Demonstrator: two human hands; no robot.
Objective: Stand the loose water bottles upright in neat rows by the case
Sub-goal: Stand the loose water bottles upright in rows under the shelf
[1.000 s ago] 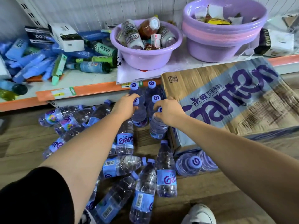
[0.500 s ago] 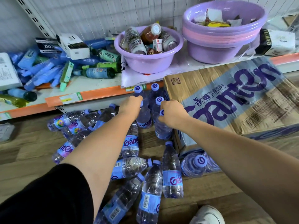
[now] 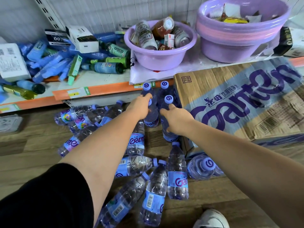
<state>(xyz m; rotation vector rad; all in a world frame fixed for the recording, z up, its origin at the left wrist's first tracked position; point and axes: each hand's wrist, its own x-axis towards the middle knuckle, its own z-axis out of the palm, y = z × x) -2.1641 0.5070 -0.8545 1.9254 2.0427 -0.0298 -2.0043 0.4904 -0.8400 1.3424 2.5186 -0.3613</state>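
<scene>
A cardboard Ganten case [image 3: 230, 99] lies on the wooden floor at the right. Three clear water bottles with lilac caps stand upright [image 3: 165, 89] against its left end, below the shelf. My left hand [image 3: 140, 106] grips the neck of another upright bottle [image 3: 151, 119] just in front of them. My right hand [image 3: 176, 120] is closed over the top of a bottle [image 3: 169, 136] standing beside the case, its forefinger stretched forward. Several loose bottles [image 3: 177, 175] lie on their sides under and between my arms, and more lie at the left [image 3: 79, 117].
A low shelf with an orange edge [image 3: 98, 92] runs behind the bottles. It carries two lilac basins [image 3: 159, 58] full of goods, small boxes and blue tubes. A bottle lies cap-forward [image 3: 204, 167] at the case's open near end. My white shoe [image 3: 211, 219] is at the bottom.
Both hands stay on the same two upright bottles by the case. My right hand has slid a little lower and its forefinger has straightened. The view has shifted slightly.
</scene>
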